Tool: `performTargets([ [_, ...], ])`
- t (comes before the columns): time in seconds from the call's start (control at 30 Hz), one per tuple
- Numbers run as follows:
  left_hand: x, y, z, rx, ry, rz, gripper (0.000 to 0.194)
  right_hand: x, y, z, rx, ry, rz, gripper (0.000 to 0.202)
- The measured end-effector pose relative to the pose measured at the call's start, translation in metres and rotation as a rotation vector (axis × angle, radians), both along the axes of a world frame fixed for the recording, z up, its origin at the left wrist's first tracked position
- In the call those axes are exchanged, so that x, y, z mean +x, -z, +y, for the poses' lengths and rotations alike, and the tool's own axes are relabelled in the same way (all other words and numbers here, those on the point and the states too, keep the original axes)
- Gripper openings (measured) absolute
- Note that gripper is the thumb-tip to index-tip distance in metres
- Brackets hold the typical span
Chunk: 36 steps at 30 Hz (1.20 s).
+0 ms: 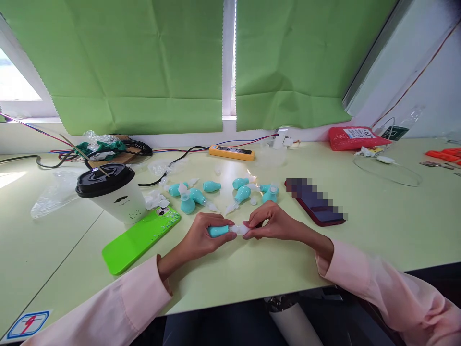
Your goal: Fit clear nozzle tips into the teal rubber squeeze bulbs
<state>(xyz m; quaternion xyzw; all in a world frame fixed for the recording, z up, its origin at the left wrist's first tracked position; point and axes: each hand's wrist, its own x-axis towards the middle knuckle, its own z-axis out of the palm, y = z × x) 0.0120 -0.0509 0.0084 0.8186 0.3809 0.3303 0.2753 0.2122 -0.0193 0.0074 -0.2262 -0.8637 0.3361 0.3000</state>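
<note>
My left hand (pixel 207 234) is closed round the teal squeeze bulb (pixel 218 231) of a nasal aspirator, lying level just above the table near its front edge. From the bulb's right end sticks a clear nozzle piece (pixel 238 229). The fingertips of my right hand (pixel 268 222) pinch the whitish tip of that nozzle. Beyond my hands lie several more teal aspirators, among them one lying bulb (pixel 212 186), one upright bulb (pixel 188 203) and one with a clear pointed nozzle (pixel 242 194). Loose clear pieces (pixel 253 200) lie between them.
To the left stand a white paper cup (pixel 124 204) with a black lid and a bright green phone case (pixel 139 240). A dark phone (pixel 317 204) lies right. At the back are a yellow power strip (pixel 231 153), cables, plastic wrap and a red package (pixel 356 138).
</note>
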Motion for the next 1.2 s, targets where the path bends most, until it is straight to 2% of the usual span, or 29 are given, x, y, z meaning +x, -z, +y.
performTargets([
  [0.17,0.000,-0.004,-0.003,-0.016,0.003,-0.019,0.024,-0.004,-0.002,-0.005,-0.184,0.041,0.060,0.020],
  [0.47,0.001,-0.002,-0.004,-0.009,0.015,-0.050,0.024,-0.007,-0.003,-0.009,-0.233,0.083,0.154,0.019],
  [0.57,0.000,-0.004,-0.003,-0.025,0.029,-0.052,0.023,-0.008,-0.002,-0.010,-0.200,0.112,0.218,0.020],
  [0.67,-0.004,-0.008,0.000,-0.044,0.045,-0.054,0.022,-0.011,-0.002,-0.012,-0.092,0.202,0.306,0.017],
  [0.83,-0.007,-0.016,0.004,0.124,0.071,-0.045,0.019,-0.013,-0.004,-0.015,0.006,0.254,0.378,0.015],
  [0.9,-0.006,-0.017,0.007,0.174,0.020,-0.041,0.019,-0.012,-0.007,-0.015,-0.031,0.293,0.437,0.019],
  [1.03,-0.002,-0.015,0.016,0.247,-0.250,-0.071,0.023,-0.008,-0.014,-0.013,-0.095,0.419,0.647,0.024],
  [1.1,0.001,-0.012,0.024,0.251,-0.329,-0.050,0.025,-0.004,-0.017,-0.011,-0.052,0.455,0.738,0.020],
  [1.2,0.009,-0.007,0.036,0.255,-0.365,0.018,0.026,0.001,-0.018,-0.007,0.048,0.494,0.808,0.013],
])
